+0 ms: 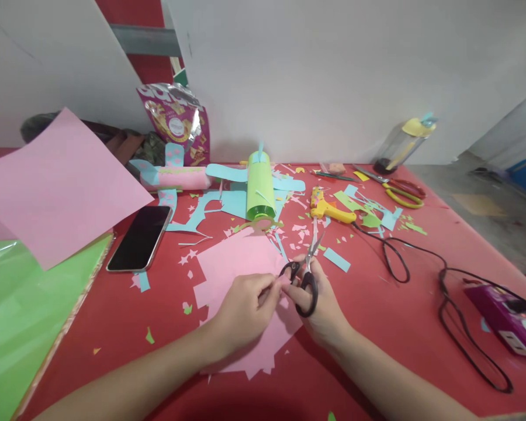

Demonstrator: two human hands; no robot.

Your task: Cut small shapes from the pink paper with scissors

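My right hand (318, 301) grips black-handled scissors (305, 266), fingers through the loops, blades pointing away and nearly closed. My left hand (245, 310) is closed in a pinch on a small pink paper piece (283, 281) right beside the scissor handles. Both hands rest over a cut-up pink paper sheet (234, 263) lying on the red table (377, 316).
A phone (139, 238) lies left of the pink sheet. Green paper tube (260, 186), pink paper roll (182, 177), yellow glue gun (328, 209) with black cord (442, 280), yellow-handled scissors (401, 193), bottle (403, 143), snack bag (175, 123), purple box (506, 318), large pink (56, 187) and green sheets (21, 310), scattered scraps.
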